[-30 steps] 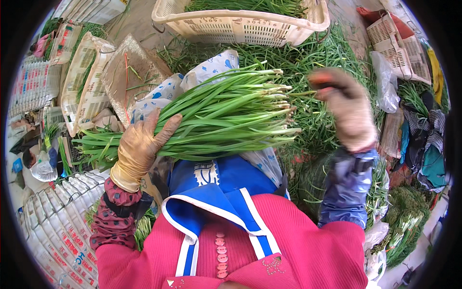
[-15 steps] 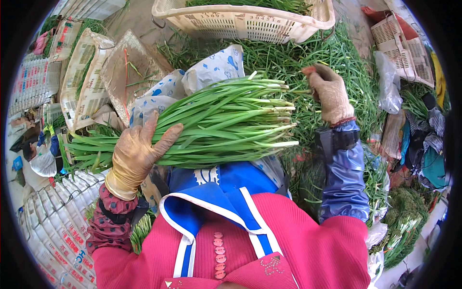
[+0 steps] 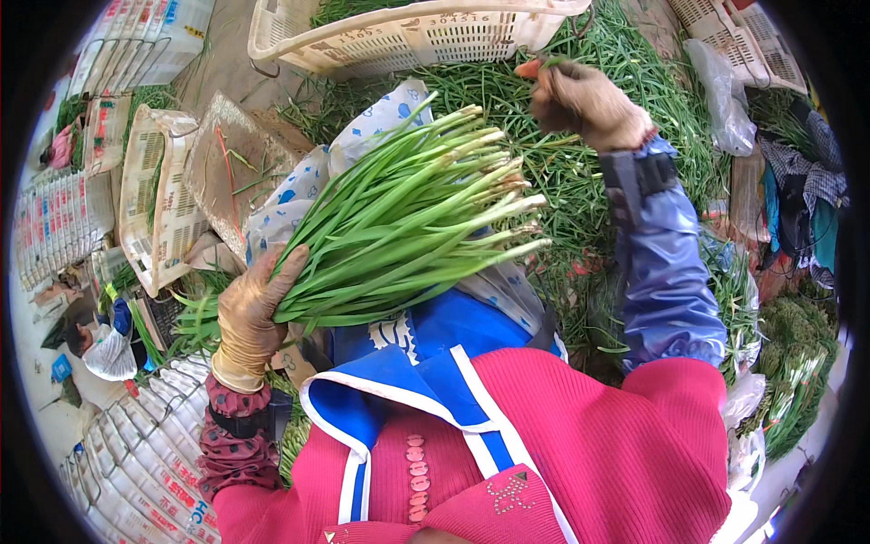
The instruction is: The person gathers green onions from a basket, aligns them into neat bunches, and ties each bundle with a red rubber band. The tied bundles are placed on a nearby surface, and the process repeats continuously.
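My left hand (image 3: pixel 252 313), in a worn yellowish glove, is closed round a thick bundle of green chives (image 3: pixel 390 227). The pale cut ends fan out toward the upper right, and the leaf tips trail out past my left wrist. My right hand (image 3: pixel 589 102), in a beige glove with an orange fingertip, is raised beyond those ends and apart from them. Its fingers are curled together and slightly blurred; a bit of green shows at them, too small to make out. Beneath the bundle lie a white cloth with blue prints (image 3: pixel 294 186) and my blue apron (image 3: pixel 453 322).
A cream plastic crate (image 3: pixel 408 41) holding greens stands at the far side. Loose leaves (image 3: pixel 625 54) cover the ground around it. Another crate (image 3: pixel 154 199) leans at left, near stacked white boxes (image 3: pixel 145 453). A clear plastic bag (image 3: pixel 720 100) and more crates are at far right.
The bundle has tilted, its cut ends swinging up and away from me. My right hand has moved farther off and slightly left. The whole view has shifted a little.
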Demonstrator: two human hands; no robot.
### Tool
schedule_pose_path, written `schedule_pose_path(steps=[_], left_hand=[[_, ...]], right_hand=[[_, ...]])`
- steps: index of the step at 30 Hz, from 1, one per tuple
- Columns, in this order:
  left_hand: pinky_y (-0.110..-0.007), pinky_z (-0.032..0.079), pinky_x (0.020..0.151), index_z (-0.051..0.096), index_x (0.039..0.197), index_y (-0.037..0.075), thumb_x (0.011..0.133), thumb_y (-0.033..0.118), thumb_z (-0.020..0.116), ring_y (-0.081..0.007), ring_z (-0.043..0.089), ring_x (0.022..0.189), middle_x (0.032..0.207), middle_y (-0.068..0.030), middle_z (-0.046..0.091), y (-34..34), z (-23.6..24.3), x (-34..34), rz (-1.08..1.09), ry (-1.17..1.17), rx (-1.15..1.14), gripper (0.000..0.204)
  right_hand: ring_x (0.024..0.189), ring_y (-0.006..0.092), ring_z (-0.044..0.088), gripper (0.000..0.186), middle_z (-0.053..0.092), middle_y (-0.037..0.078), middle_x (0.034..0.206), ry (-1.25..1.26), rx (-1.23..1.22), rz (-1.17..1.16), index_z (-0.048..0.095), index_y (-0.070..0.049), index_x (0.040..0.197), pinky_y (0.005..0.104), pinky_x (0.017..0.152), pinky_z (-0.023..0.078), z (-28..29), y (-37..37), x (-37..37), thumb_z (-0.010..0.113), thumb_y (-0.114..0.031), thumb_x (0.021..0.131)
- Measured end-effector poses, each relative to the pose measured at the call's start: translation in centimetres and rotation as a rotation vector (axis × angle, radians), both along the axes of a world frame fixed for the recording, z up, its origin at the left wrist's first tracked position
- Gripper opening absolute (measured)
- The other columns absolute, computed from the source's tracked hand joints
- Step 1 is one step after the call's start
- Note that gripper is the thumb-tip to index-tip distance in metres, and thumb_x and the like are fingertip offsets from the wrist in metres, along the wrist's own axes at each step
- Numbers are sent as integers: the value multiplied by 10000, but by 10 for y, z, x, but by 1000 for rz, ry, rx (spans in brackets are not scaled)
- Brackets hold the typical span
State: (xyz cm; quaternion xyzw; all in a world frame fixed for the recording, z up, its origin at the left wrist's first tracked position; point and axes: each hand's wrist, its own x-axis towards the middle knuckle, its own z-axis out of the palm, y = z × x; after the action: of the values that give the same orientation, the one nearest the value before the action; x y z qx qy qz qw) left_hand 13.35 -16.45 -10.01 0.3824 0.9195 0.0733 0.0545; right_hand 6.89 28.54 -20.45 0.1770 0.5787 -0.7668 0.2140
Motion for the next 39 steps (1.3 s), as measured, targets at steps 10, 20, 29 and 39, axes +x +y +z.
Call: schedule_pose_path(steps=[10, 20, 29, 39], left_hand=[[-295, 528, 910, 620, 1381, 98, 830, 34, 753, -201, 706, 1058, 1189, -139, 732, -18, -21, 3, 483, -590, 111, 570], [-377, 462, 1046, 626, 1295, 22, 764, 98, 827, -267, 623, 1176, 1281, -128, 670, -25, -40, -17, 336, -771, 255, 573], [-379, 444, 1063, 649, 1300, 87, 771, 133, 830, -290, 607, 1202, 1300, -109, 666, -35, -64, -23, 61, -448, 40, 562], [-359, 499, 1002, 635, 1317, 71, 809, 171, 833, -250, 657, 1142, 1241, -111, 703, -27, -62, -21, 336, -748, 253, 554]], right_hand=[[1076, 169, 642, 792, 652, 72, 1227, 373, -297, 138, 337, -33, 1553, 306, 920, 532, 2, -71, 19, 684, -4, 842], [803, 105, 635, 360, 715, 48, 948, 413, 152, 102, 702, -39, 1174, 281, 749, 533, 34, -93, 8, 720, -160, 836], [897, 132, 663, 276, 744, 42, 1032, 334, 760, -164, 712, -31, 1180, 270, 829, 531, 10, -29, -29, 676, -200, 966], [1096, 394, 676, 951, 669, 229, 1250, 151, 690, 410, 330, -106, 1558, 398, 967, 544, 5, -72, 61, 815, -226, 749]])
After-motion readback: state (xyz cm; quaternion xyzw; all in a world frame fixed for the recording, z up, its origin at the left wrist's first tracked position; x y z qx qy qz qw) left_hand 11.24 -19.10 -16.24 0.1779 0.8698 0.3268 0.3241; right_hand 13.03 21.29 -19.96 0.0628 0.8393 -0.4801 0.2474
